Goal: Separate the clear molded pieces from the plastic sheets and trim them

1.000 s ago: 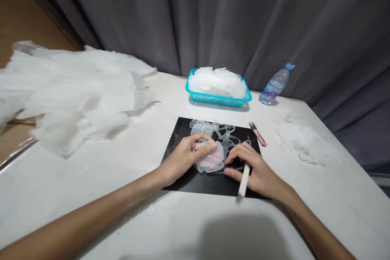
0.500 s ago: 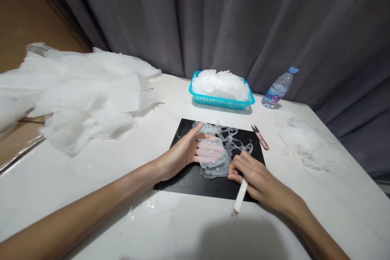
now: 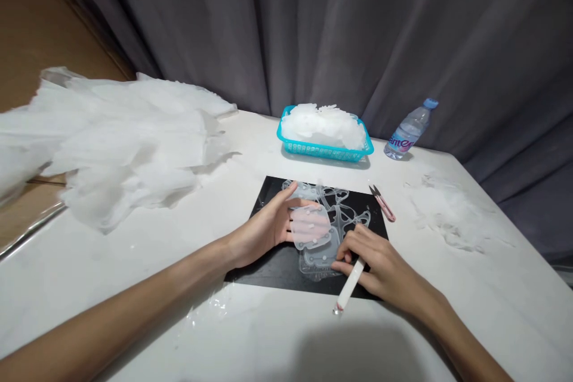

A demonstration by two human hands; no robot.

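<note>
My left hand (image 3: 275,221) is turned palm up, its fingers beneath a translucent plastic piece (image 3: 311,227) with rounded corners and small round bumps. They show through it, and the thumb sticks up free. My right hand (image 3: 371,256) is closed around a slim white-handled tool (image 3: 348,287), whose reddish end points toward me; the other end is hidden in the hand. The right thumb and index finger are at the edge of a clear plastic sheet (image 3: 319,258) just below the piece. Under both hands lies a black mat (image 3: 273,277), with curly clear plastic offcuts (image 3: 353,215) on it.
Behind the mat stands a turquoise basket (image 3: 324,152) heaped with white translucent pieces. Pink thread snips (image 3: 384,204) lie beside the mat. A water bottle (image 3: 407,131) stands at the back right, near plastic scraps (image 3: 452,215). A large pile of white sheets (image 3: 134,137) fills the left.
The clear sheet at my right fingers has shifted toward me and shows more below the held piece. The tool's near end has swung slightly left. My left hand stays nearly in place.
</note>
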